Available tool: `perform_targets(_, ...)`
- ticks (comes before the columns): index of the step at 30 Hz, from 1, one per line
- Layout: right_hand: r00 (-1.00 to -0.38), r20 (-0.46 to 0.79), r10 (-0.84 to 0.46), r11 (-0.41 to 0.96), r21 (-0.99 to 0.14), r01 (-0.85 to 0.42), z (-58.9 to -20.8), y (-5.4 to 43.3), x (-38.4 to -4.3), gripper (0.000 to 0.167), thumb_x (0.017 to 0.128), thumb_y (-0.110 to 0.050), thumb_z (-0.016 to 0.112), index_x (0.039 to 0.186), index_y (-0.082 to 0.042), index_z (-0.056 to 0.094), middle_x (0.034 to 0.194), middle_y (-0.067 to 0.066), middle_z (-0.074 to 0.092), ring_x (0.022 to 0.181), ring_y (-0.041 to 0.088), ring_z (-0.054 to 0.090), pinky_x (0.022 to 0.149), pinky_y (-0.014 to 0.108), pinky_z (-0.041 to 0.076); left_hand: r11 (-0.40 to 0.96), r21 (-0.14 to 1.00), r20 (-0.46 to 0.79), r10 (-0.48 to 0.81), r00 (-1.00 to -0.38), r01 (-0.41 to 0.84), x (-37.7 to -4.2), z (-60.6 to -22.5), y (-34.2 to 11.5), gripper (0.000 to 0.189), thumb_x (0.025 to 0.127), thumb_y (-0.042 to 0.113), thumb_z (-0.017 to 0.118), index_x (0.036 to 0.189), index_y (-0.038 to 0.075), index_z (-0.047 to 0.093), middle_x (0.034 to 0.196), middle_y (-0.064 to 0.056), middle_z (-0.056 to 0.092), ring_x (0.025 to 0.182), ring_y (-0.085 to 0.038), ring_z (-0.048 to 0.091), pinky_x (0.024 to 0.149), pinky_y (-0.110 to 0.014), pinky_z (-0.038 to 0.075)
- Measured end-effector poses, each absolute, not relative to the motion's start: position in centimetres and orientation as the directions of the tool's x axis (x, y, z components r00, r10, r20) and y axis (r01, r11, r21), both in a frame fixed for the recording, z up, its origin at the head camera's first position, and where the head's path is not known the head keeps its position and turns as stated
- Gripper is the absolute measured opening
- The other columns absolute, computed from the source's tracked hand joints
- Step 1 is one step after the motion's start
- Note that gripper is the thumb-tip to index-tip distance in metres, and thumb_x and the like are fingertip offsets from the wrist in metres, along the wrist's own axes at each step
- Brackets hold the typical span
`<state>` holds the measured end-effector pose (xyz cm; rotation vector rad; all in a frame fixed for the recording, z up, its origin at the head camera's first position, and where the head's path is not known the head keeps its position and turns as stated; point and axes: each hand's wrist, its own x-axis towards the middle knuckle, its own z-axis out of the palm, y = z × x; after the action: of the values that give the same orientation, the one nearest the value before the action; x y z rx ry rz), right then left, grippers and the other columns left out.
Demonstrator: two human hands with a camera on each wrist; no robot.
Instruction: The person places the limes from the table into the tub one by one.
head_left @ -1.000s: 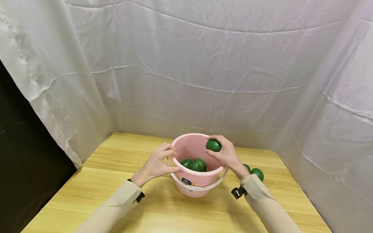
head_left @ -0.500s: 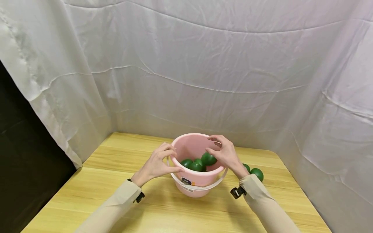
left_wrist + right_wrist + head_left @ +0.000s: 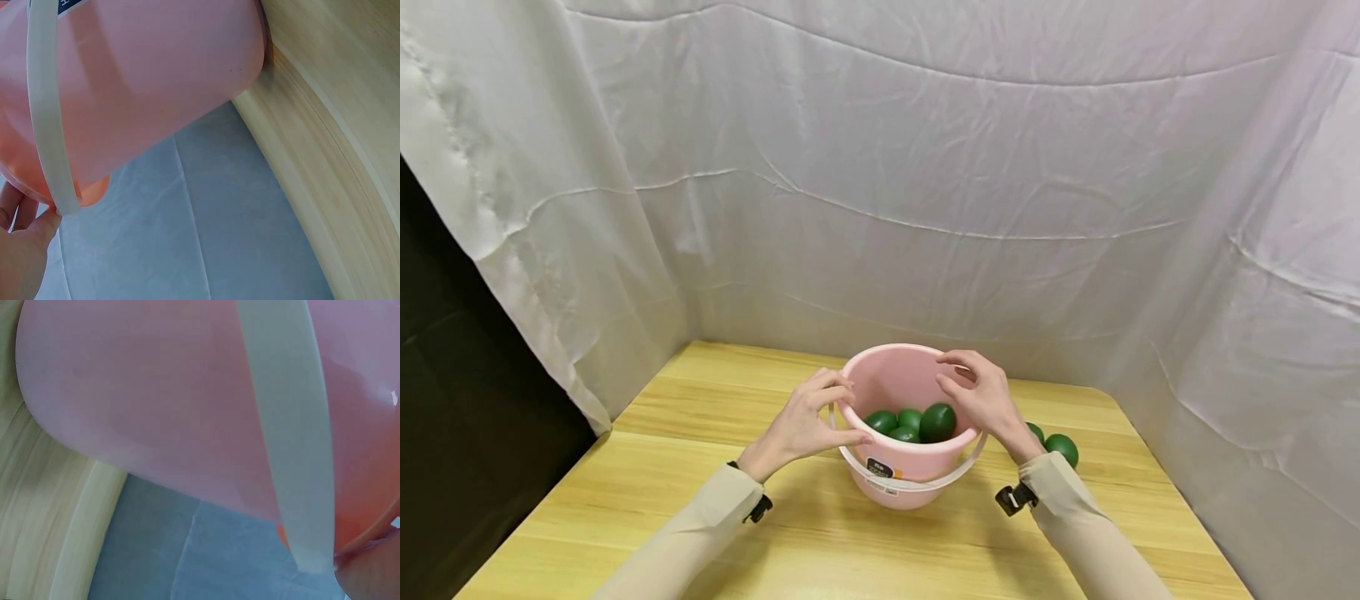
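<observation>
A pink bucket (image 3: 891, 367) stands on the wooden table, its white handle (image 3: 958, 473) hanging down across the front. Several dark green avocados lie in it; the nearest to the right side is a large egg-shaped avocado (image 3: 938, 422). My left hand (image 3: 797, 423) holds the bucket's left rim, fingers at the edge and thumb along the front. Over the right rim, my right hand (image 3: 988, 398) has its fingers and thumb spread apart with nothing between them, just above that avocado. In the right wrist view, the bucket wall (image 3: 156, 394) and handle fill most of the picture.
Two more avocados (image 3: 1061, 450) lie on the table (image 3: 1135, 500) to the right, one partly hidden behind my right wrist. Pale fabric (image 3: 925, 208) hangs behind the table and on both sides. A black panel (image 3: 467, 417) shows at far left.
My right hand has let go of the avocado, which has dropped into the bucket beside the others. The left hand and the bucket have stayed in place.
</observation>
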<state>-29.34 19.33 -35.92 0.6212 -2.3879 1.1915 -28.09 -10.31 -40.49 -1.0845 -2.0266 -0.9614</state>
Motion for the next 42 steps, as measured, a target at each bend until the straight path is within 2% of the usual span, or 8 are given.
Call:
perform_targets(5, -0.81, 0.558, -0.178, 0.545, -0.63, -0.554, -35.9, 19.9, -29.2, 0.025, 0.089, -0.011, 0.072, 0.113, -0.007, 0.069, 0.118, 0.012, 0.066, 0.114, 0.032, 0.064, 0.097, 0.042, 0.053, 0.392, 0.314, 0.785, 0.405, -0.469, 0.864, -28.1, -40.5, -10.3, 0.045, 0.064, 0.045, 0.09, 0.09, 0.014, 0.07, 0.105, 0.0, 0.064, 0.105, -0.017, 0.057, 0.091, -0.038, 0.053)
perform_targets(12, -0.833, 0.536, -0.137, 0.515, -0.679, -0.522, -36.1, 21.1, -28.8, 0.028, 0.089, -0.015, 0.072, 0.116, -0.006, 0.068, 0.118, 0.012, 0.067, 0.114, 0.032, 0.064, 0.099, 0.045, 0.051, 0.389, 0.299, 0.798, 0.399, -0.452, 0.871, -28.2, -40.7, -10.3, 0.043, 0.062, 0.038, 0.093, 0.089, 0.015, 0.07, 0.105, 0.0, 0.064, 0.104, -0.019, 0.057, 0.088, -0.04, 0.054)
perform_targets(18, -0.841, 0.53, -0.107, 0.491, -0.707, -0.508, -36.5, 21.8, -28.7, 0.029, 0.09, -0.014, 0.072, 0.117, -0.003, 0.068, 0.117, 0.016, 0.068, 0.113, 0.032, 0.065, 0.101, 0.045, 0.05, 0.388, 0.304, 0.794, 0.4, -0.457, 0.87, -28.2, -40.7, -10.3, 0.044, 0.064, 0.045, 0.09, 0.088, 0.015, 0.069, 0.104, 0.001, 0.064, 0.104, -0.017, 0.057, 0.09, -0.039, 0.053)
perform_targets(22, -0.859, 0.506, -0.071, 0.498, -0.729, -0.47, -36.9, 22.4, -28.6, 0.03, 0.092, -0.017, 0.07, 0.119, -0.004, 0.067, 0.119, 0.016, 0.068, 0.113, 0.031, 0.066, 0.097, 0.039, 0.052, 0.387, 0.296, 0.798, 0.402, -0.448, 0.873, -28.2, -40.8, -10.3, 0.045, 0.065, 0.048, 0.089, 0.088, 0.015, 0.069, 0.104, 0.001, 0.064, 0.104, -0.017, 0.057, 0.09, -0.038, 0.053)
perform_targets(26, -0.877, 0.48, -0.023, 0.473, -0.768, -0.433, -37.3, 23.0, -28.6, 0.031, 0.094, -0.019, 0.067, 0.121, -0.003, 0.066, 0.121, 0.018, 0.067, 0.114, 0.032, 0.065, 0.089, 0.024, 0.054, 0.377, 0.288, 0.811, 0.393, -0.433, 0.88, -28.3, -40.8, -10.2, 0.045, 0.063, 0.046, 0.09, 0.087, 0.015, 0.068, 0.104, 0.001, 0.065, 0.103, -0.017, 0.057, 0.09, -0.037, 0.053)
perform_targets(30, -0.884, 0.466, 0.024, 0.453, -0.794, -0.406, -37.7, 23.5, -28.6, 0.031, 0.095, -0.019, 0.066, 0.121, -0.003, 0.065, 0.123, 0.019, 0.066, 0.115, 0.033, 0.064, 0.085, 0.011, 0.051, 0.371, 0.296, 0.813, 0.386, -0.436, 0.88, -28.4, -40.8, -10.1, 0.045, 0.063, 0.046, 0.09, 0.087, 0.015, 0.068, 0.103, 0.0, 0.065, 0.103, -0.017, 0.057, 0.089, -0.037, 0.053)
perform_targets(42, -0.898, 0.408, 0.161, 0.472, -0.831, -0.293, -39.3, 26.2, -28.6, 0.03, 0.096, -0.022, 0.064, 0.121, -0.006, 0.066, 0.123, 0.015, 0.066, 0.114, 0.028, 0.063, 0.085, 0.007, 0.047, 0.375, 0.297, 0.815, 0.38, -0.437, 0.878, -28.3, -40.9, -10.2, 0.045, 0.062, 0.044, 0.092, 0.087, 0.015, 0.067, 0.101, -0.001, 0.065, 0.103, -0.018, 0.057, 0.09, -0.039, 0.052)
